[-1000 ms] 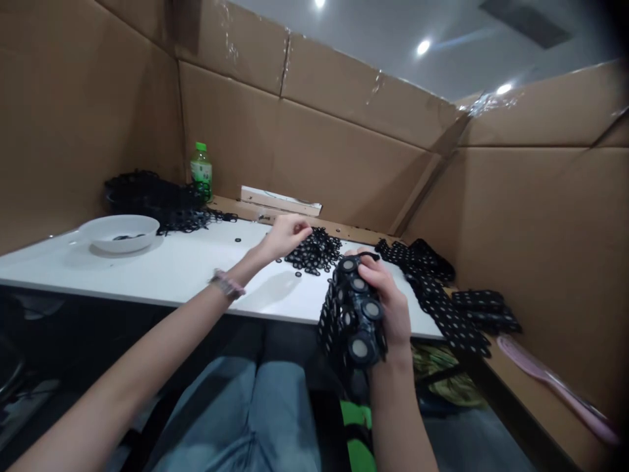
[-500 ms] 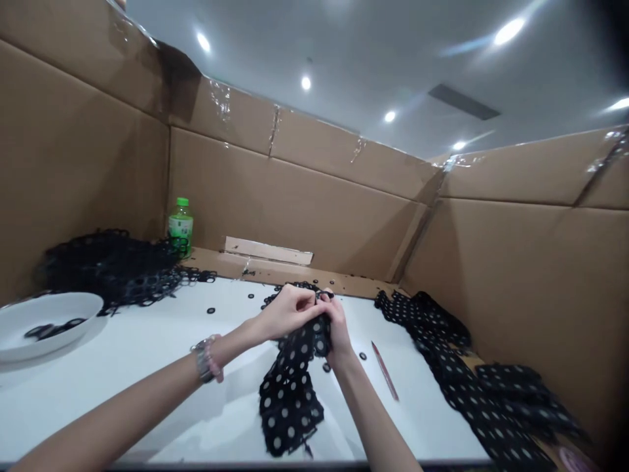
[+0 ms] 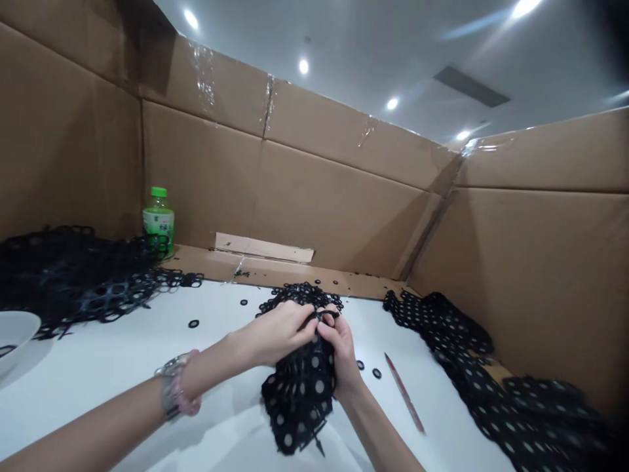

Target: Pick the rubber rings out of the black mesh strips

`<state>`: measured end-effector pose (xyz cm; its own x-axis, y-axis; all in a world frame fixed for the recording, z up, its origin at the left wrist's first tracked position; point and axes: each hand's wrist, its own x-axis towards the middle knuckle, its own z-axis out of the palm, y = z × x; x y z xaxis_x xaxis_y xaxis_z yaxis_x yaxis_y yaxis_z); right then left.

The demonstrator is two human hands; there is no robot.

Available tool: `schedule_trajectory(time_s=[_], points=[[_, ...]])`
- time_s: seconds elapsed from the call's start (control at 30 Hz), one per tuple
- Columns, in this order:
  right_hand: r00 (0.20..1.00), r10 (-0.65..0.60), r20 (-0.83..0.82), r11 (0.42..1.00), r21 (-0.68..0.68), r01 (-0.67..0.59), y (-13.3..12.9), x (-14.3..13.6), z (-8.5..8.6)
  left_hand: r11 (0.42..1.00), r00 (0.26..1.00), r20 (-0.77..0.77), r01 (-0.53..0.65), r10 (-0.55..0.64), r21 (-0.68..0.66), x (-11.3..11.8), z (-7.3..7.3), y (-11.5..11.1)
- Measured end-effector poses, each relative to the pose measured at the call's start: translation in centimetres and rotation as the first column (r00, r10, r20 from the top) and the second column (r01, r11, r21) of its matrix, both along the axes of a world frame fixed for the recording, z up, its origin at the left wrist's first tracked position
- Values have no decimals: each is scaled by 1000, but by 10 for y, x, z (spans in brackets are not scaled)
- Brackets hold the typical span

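A limp black sheet with rows of pale round dots (image 3: 302, 393) hangs from my hands over the white tabletop (image 3: 216, 406). My left hand (image 3: 282, 331) is closed, its thumb and fingers pinching the sheet's upper part. My right hand (image 3: 344, 351) grips the sheet's right side, its thumb close to my left fingertips. A thin black piece (image 3: 328, 314) sticks out between the fingertips; whether it is a ring or a strip I cannot tell. Behind my hands lies a heap of small black rings (image 3: 304, 292), partly hidden by them.
More dotted black sheets (image 3: 457, 367) lie along the right side. A red pen (image 3: 404, 392) and loose rings (image 3: 377, 373) are near my right forearm. At left are a tangled black pile (image 3: 73, 275), a white bowl (image 3: 22, 321) and a green-capped bottle (image 3: 158, 223). Cardboard walls (image 3: 334, 196) surround the table.
The view has shifted, so the bowl and bottle sit farther left. Both hands still hold the dotted sheet, which now hangs more bunched; the thumbs have shifted at its upper edge.
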<state>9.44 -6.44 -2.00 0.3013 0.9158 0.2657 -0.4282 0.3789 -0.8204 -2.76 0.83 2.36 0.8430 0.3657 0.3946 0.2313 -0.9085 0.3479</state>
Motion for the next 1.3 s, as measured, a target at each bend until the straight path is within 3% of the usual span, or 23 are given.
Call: schedule_trajectory(time_s=[0.1,0.2,0.3,0.37,0.47,0.57,0.67,0.77,0.87,0.93,1.03,1.13,1.2,1.3], points=[[996,4,91,1000,-23,-2,1,2,-3,1000,998,-61,-9,8,-16,-4,1,-2],[959,-77,274,996,-18,85,2,6,-6,992,993,-80,-77,85,101,-4,-6,-7],[932,-111,344,993,8,115,0,7,-5,987,997,-57,-34,44,160,-2,-11,-8],[957,-85,276,996,35,78,-4,6,1,997,999,-14,-32,33,66,-4,-8,-1],[998,-24,60,996,88,19,-12,4,11,983,982,93,-152,162,-102,-12,3,25],[987,34,-160,998,58,-25,-16,0,15,962,956,119,-262,270,-80,-17,-2,53],[954,57,-295,995,-63,-79,-14,-2,10,976,976,31,-212,213,-49,-9,-26,64],[940,48,-337,988,-123,-95,-11,0,1,984,985,31,-167,169,-55,4,-42,55],[950,28,-310,991,-114,-66,-10,3,-4,983,984,119,-112,130,-142,6,-33,36],[950,33,-310,992,-103,-68,-10,2,-3,963,988,151,6,37,-269,4,-21,20],[954,61,-292,994,-71,-85,-12,-2,1,895,981,168,162,-100,-416,2,-12,-1],[964,58,-259,995,-63,-77,-13,-2,3,807,962,217,258,-165,-531,7,-15,-9],[963,39,-265,997,-57,-56,-14,2,4,744,961,241,261,-138,-615,11,-22,-1],[954,40,-297,999,3,-41,-16,12,2,783,978,204,92,46,-615,15,-38,26]])
